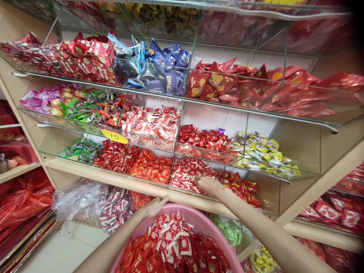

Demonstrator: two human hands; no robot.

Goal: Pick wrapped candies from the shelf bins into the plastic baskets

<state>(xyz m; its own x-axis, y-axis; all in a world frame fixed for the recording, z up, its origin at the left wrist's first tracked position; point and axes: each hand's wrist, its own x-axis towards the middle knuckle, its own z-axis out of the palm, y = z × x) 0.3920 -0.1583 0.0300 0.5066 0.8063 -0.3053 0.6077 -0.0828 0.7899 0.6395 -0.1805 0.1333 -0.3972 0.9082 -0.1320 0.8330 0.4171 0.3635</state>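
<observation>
A pink basket (224,231) full of red, orange-red and red-and-white wrapped candies stands below the shelves. My left hand (156,206) rests at its far rim, thumb extended, the other fingers mostly hidden behind the rim. My right hand (209,185) reaches into the bottom shelf bin over red-and-white candies (189,168), fingers curled down against them; whether it holds any is too small to tell. Orange-red candies (153,167) fill the compartment to the left, and red packets (241,185) lie to the right.
Clear dividers and a wooden shelf edge (113,178) front the bins. Higher shelves hold yellow-white candies (261,149), blue packets (167,68) and red packets (222,81). A yellow tag (115,136) reads 15. Plastic bags (82,201) of candy lie below.
</observation>
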